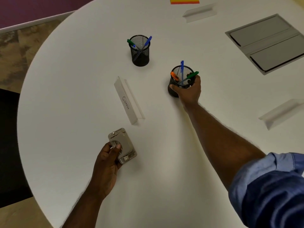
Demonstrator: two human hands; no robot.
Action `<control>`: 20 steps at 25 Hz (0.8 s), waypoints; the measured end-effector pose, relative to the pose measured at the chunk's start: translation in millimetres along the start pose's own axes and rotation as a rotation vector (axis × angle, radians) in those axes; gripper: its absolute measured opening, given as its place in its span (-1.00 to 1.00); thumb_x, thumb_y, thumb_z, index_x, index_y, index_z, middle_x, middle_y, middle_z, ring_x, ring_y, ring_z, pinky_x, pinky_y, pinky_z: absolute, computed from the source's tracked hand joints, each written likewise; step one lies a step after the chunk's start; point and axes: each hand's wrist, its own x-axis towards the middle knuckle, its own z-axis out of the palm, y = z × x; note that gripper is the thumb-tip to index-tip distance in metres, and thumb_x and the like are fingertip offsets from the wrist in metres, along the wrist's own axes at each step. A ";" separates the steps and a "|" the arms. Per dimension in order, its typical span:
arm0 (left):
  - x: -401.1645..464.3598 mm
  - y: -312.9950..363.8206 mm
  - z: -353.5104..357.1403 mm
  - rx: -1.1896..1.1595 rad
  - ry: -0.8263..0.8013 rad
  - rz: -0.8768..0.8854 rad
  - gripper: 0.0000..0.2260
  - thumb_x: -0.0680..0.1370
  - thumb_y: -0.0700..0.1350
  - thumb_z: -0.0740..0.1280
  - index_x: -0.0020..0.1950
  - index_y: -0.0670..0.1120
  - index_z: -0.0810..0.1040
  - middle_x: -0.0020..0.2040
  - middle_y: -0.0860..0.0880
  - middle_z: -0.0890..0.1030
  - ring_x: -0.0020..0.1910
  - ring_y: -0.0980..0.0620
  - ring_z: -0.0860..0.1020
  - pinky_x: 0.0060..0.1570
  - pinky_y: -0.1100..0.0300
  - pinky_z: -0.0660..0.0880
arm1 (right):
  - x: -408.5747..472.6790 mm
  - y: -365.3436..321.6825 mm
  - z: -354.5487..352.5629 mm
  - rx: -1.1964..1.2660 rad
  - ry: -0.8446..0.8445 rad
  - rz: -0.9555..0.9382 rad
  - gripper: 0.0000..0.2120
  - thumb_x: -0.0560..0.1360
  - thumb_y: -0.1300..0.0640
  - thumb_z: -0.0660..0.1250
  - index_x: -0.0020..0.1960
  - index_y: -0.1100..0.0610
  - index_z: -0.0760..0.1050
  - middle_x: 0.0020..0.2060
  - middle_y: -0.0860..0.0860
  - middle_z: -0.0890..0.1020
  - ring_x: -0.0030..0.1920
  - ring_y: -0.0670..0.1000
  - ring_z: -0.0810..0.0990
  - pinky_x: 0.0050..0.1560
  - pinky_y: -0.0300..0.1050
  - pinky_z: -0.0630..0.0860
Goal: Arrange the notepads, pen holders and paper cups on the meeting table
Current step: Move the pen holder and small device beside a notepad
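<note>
Head view: your right hand [189, 91] has its grip wrapped round the near black wire-mesh pen holder [181, 81], thumb on the side facing you, fingers round the far side near the rim. The holder sits on the round white counter [65, 96], or just off it; can't tell which. Inside it: a blue pen [182, 67], an orange pen [174, 76] and a green pen [190, 76], all leaning loose.

Handling call: mesh cup should be light and stiff, with texture that gives friction. The risk is the pens, since they shift the balance and will tip out if you tilt it. Keep it upright. Your grip high on the wall is fine for sliding; for a lift, go mid-body so it doesn't swing.

Second black mesh pen holder [140, 51] stands beyond and to the left of that grip, well apart, holding a green pen [131, 43] and a blue pen [148, 41].

Your left hand [108, 160] curls its grip round a beige metal hole punch [122, 145], thumb on top. Looks dense and smooth. Not a task item; I'd park it.

Between the two grips: a clear acrylic name tent with handwritten lettering [126, 101]. Brittle edges, don't knock it.

Far beyond the right grip: a yellow notepad with an orange edge [184, 0], cut off by the frame. No paper cups in view.
</note>
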 end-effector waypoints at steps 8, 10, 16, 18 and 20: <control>-25.8 -5.5 23.1 0.029 -0.008 -0.005 -0.77 0.50 -0.11 0.33 0.14 -0.06 0.61 0.09 -0.09 0.69 0.01 -0.02 0.68 -0.16 0.19 0.62 | -92.0 -2.0 -82.3 0.013 -0.021 -0.035 -0.26 0.13 0.00 0.67 0.22 -0.03 0.43 0.10 -0.16 0.60 0.07 -0.22 0.59 0.08 -0.24 0.56; -41.6 -10.7 33.5 0.050 -0.018 -0.017 -0.75 0.50 -0.13 0.34 0.17 -0.09 0.58 0.09 -0.11 0.68 0.01 -0.04 0.68 -0.14 0.16 0.63 | -125.8 1.9 -115.8 0.000 -0.041 -0.040 -0.26 0.14 0.03 0.68 0.24 -0.03 0.44 0.09 -0.18 0.60 0.07 -0.20 0.60 0.10 -0.20 0.57; -109.5 -30.2 66.7 0.104 -0.077 -0.031 -0.77 0.54 -0.15 0.33 0.19 -0.14 0.56 0.05 -0.11 0.69 0.00 -0.04 0.69 -0.16 0.16 0.62 | -216.4 -4.8 -207.5 0.037 -0.079 -0.063 -0.26 0.13 0.10 0.69 0.23 -0.04 0.45 0.10 -0.18 0.62 0.12 -0.14 0.61 0.11 -0.21 0.54; -134.1 -35.7 76.2 0.127 -0.104 -0.041 -0.80 0.58 -0.17 0.30 0.18 -0.15 0.56 0.06 -0.12 0.68 0.00 -0.04 0.68 -0.15 0.15 0.62 | -242.2 -12.3 -233.7 0.061 -0.068 -0.064 -0.25 0.14 0.11 0.69 0.25 -0.04 0.45 0.10 -0.24 0.61 0.13 -0.17 0.59 0.10 -0.28 0.53; -160.0 -38.9 86.3 0.150 -0.153 -0.057 -0.77 0.54 -0.15 0.34 0.18 -0.15 0.56 0.08 -0.14 0.68 0.02 -0.05 0.68 -0.14 0.14 0.63 | -269.7 -20.8 -259.0 0.083 -0.059 -0.072 -0.25 0.14 0.13 0.69 0.25 -0.06 0.44 0.10 -0.30 0.60 0.12 -0.21 0.58 0.09 -0.35 0.51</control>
